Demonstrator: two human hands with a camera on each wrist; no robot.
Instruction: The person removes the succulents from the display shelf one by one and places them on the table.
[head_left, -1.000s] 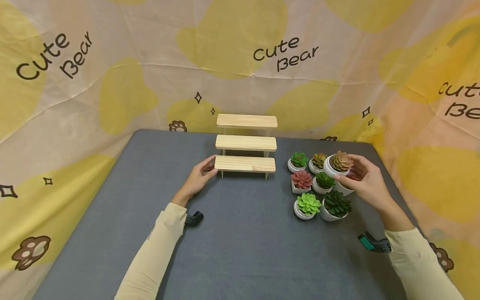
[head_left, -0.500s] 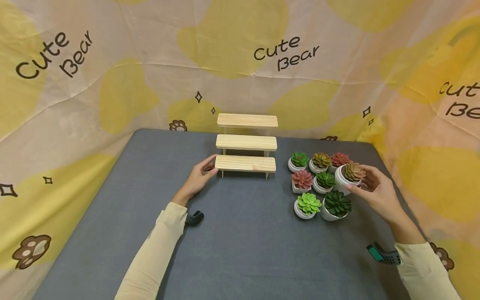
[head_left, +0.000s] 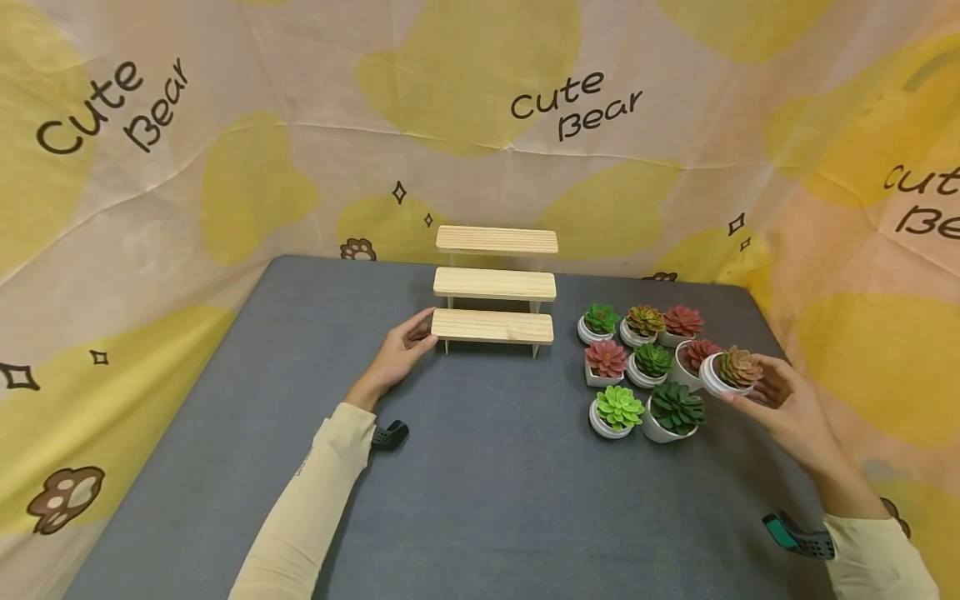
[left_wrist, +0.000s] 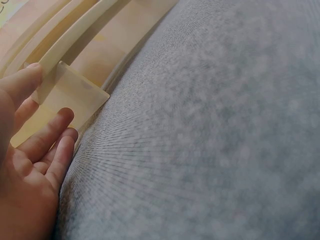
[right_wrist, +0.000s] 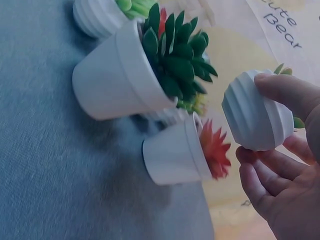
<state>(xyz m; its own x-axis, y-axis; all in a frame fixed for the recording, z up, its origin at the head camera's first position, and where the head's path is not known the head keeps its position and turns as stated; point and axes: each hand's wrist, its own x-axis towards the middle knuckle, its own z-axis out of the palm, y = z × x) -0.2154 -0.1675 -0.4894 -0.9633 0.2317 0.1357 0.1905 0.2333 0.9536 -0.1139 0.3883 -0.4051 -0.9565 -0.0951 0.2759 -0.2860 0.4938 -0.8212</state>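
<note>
My right hand (head_left: 789,412) holds a potted succulent with brownish-pink leaves (head_left: 738,367) above the table, at the right side of the plant group. Its ribbed white pot (right_wrist: 255,112) is gripped between thumb and fingers in the right wrist view. My left hand (head_left: 396,357) is at the left end of a three-tier wooden stand (head_left: 491,326), pinching the lowest board's end between thumb and index finger. The left wrist view shows the other fingers loosely bent beside the stand's clear leg (left_wrist: 80,95).
Several potted succulents stand grouped right of the stand, among them a dark green one (head_left: 677,408), a bright green one (head_left: 618,407) and a red one (head_left: 699,354). A grey cloth (head_left: 480,500) covers the table. Printed fabric (head_left: 480,100) hangs behind it.
My right hand has carried the brownish-pink succulent rightward and toward me, off from over the other pots, uncovering the red ones. The left hand and the stand have stayed put.
</note>
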